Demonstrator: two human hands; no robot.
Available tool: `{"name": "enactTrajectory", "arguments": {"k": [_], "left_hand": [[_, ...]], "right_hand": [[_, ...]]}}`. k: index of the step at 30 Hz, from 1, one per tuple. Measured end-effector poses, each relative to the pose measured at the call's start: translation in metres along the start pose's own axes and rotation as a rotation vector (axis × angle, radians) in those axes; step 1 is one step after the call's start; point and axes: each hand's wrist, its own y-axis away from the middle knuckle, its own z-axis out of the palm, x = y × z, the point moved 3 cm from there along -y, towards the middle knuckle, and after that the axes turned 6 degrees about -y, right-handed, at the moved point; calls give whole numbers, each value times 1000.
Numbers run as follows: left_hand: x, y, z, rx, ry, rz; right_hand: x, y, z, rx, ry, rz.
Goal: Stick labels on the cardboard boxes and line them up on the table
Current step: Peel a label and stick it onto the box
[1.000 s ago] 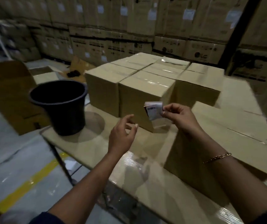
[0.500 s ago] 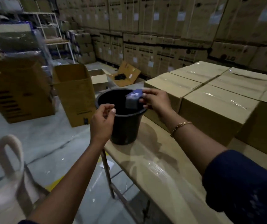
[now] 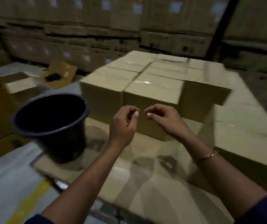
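Left hand (image 3: 123, 125) and right hand (image 3: 162, 120) curl, nearly touching, holding what we cannot tell; we'd smooth any label flat onto the cardboard box (image 3: 150, 99) at twelve o'clock.

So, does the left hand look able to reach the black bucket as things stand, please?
Probably yes: the left hand hovers just right of the black bucket, above the table, with nothing visible between them.
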Motion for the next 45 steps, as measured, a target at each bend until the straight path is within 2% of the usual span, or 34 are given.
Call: {"name": "enactTrajectory", "arguments": {"k": [6, 10, 13, 15, 18, 20, 25, 31, 35, 39, 45], "left_hand": [[68, 30, 132, -463, 248, 82], [93, 69, 183, -700, 203, 15], [86, 93, 208, -800, 159, -151], [77, 107, 217, -856, 186, -235], [81, 120, 218, -883, 194, -259], [94, 117, 214, -835, 160, -226], [146, 76, 202, -593, -1, -180], [157, 71, 227, -595, 30, -299], [156, 69, 237, -564, -59, -308], [150, 60, 247, -584, -115, -323], [153, 50, 253, -563, -193, -297]], "right_hand": [[25, 95, -137, 410, 233, 90], [52, 176, -216, 732, 371, 198], [85, 236, -250, 1002, 211, 312], [114, 266, -256, 1088, 48, 406], [152, 286, -244, 946, -172, 563], [158, 284, -242, 874, -195, 527], [112, 246, -283, 896, 115, 316], [125, 218, -299, 735, 467, 440], [132, 208, -286, 626, 908, 389], [131, 177, -260, 418, 966, 363], [125, 149, -228, 162, 1043, 196]]}}
